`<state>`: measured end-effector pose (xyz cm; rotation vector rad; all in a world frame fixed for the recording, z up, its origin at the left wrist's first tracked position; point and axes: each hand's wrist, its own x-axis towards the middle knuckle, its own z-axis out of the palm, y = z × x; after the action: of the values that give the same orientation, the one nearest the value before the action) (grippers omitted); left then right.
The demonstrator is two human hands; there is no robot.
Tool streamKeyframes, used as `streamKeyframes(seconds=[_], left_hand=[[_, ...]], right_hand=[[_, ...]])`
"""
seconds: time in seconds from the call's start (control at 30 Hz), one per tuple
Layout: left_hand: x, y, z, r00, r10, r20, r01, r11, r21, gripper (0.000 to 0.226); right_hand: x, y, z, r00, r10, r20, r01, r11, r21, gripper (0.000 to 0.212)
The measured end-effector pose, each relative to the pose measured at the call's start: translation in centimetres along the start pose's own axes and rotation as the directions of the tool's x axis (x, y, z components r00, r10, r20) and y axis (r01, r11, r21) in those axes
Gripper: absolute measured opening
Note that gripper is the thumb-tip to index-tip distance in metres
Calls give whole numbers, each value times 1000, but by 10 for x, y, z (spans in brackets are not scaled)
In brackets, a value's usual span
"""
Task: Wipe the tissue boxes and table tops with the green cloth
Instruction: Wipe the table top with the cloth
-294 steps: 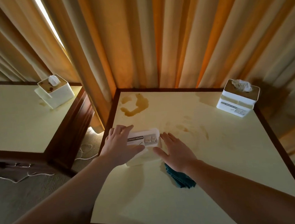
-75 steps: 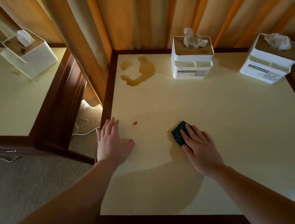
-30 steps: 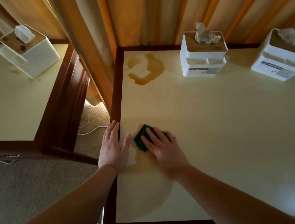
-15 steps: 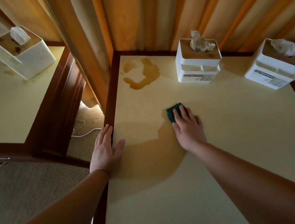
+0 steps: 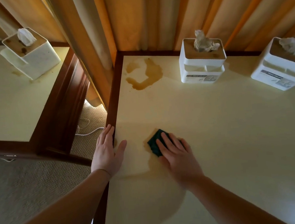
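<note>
Long pleated curtains [image 5: 152,16] in gold and orange hang behind two cream-topped pieces of furniture framed in dark wood, with daylight glowing through the fabric. Between the furniture, beige woven carpet [image 5: 24,185] covers the floor, and a white cable [image 5: 89,133] lies on it near the curtain hem.

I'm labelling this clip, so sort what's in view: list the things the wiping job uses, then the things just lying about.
Job: green cloth under right hand; three tissue boxes; both table tops; brown spill; left hand.
Lying about: curtains; white cable; carpet.
</note>
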<state>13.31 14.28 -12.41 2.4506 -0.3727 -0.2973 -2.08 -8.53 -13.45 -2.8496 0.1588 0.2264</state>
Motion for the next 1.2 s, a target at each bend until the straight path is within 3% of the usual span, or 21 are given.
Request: streamKeyframes(seconds=[0.27,0.37,0.53,0.7,0.9,1.2], left_hand=[[8,16,-3,995,-100,-13,101,994,36,74],[30,31,-5,987,-150,-53,153,987,52,68],[80,53,1,979,-196,-55,200,977,73,68],[130,64,8,967,-251,-30,253,962,102,90],[147,66,15,975,-220,-42,224,957,187,101],[157,56,18,971,-237,-20,236,954,186,111]], right_hand=[[37,69,-28,971,213,-107,-214,977,0,64],[70,77,-37,969,220,-111,-221,975,5,55],[114,77,-48,970,203,-131,-200,979,38,57],[137,74,-48,954,190,-233,-182,982,54,54],[160,81,-32,811,191,-553,-110,978,177,43],[266,72,-61,692,375,-616,-96,894,437,45]])
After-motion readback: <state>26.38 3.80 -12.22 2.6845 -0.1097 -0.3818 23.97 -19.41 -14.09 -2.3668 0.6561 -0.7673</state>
